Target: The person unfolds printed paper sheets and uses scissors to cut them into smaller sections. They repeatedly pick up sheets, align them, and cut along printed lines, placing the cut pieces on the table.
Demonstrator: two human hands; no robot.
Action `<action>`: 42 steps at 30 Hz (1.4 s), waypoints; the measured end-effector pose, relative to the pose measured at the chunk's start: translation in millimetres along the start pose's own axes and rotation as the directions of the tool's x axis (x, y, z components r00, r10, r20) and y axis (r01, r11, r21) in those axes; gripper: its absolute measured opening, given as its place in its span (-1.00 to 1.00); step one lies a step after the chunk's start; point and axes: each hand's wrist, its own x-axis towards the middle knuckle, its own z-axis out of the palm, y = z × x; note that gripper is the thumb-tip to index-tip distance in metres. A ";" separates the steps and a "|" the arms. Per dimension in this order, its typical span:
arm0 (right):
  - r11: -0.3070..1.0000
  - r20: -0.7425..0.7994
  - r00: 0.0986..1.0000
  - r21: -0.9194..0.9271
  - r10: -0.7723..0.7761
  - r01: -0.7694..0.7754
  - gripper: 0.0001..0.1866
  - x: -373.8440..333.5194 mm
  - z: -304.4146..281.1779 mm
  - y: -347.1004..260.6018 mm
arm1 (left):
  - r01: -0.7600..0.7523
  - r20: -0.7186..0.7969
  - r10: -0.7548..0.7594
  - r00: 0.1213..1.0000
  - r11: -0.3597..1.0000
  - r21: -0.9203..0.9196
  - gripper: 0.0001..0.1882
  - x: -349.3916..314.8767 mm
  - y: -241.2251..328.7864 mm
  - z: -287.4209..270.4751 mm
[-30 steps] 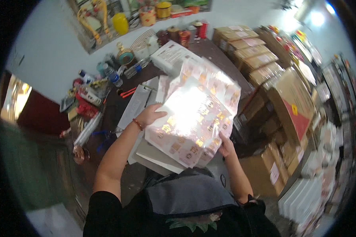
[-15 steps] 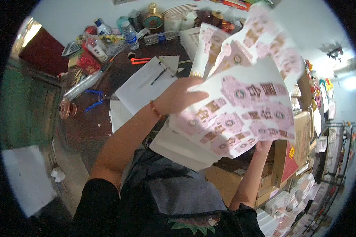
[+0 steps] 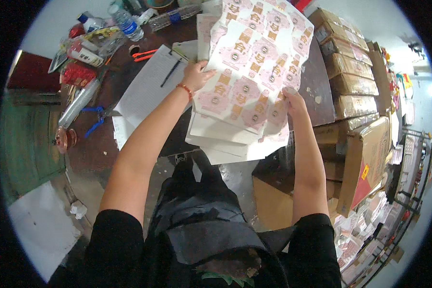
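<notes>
Several large white printed sheets [image 3: 247, 91] with pink patterns and gold-brown characters lie in a loose stack over the table's front edge. My left hand [image 3: 197, 78] grips their left edge, thumb stretched over the top sheet. On the right edge, my right hand [image 3: 294, 101] is closed on the sheets, its thumb on top and its other fingers partly hidden beneath. Plain white sheets [image 3: 218, 130] stick out below the printed ones toward my body. Beside my left hand lies a clipboard with white paper [image 3: 146, 91] and a dark pen [image 3: 170, 73] on it.
Orange-handled scissors [image 3: 144, 55], a blue-handled tool [image 3: 95, 122], a water bottle [image 3: 126, 21] and a copper-coloured lidded pot [image 3: 65, 139] stand or lie on the dark table [image 3: 89, 156]. Stacked cardboard boxes [image 3: 353, 86] rise at the right, with an open carton [image 3: 273, 204] below the table edge.
The sheets were raised and curling in the air; now they lie flatter and lower on the table. My right hand has moved up to their right edge, and my view has shifted.
</notes>
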 end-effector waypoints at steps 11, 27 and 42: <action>0.584 -0.267 0.783 -0.799 -0.562 0.147 -0.08 0.8 0.4 24.8 | -0.176 -0.189 0.186 0.964 0.982 0.069 -0.72 -46.2 69.6 -11.3; 0.986 0.343 0.931 0.057 0.129 -0.157 -0.39 -158.5 141.6 34.3 | 0.205 -0.041 -0.307 0.951 0.723 -0.659 -0.53 -166.6 62.0 -129.0; 0.933 0.235 0.934 -0.306 0.269 -0.192 -0.55 -221.1 252.1 156.8 | 0.327 0.275 -0.375 0.885 0.081 -0.941 -0.24 -297.2 -7.3 -211.2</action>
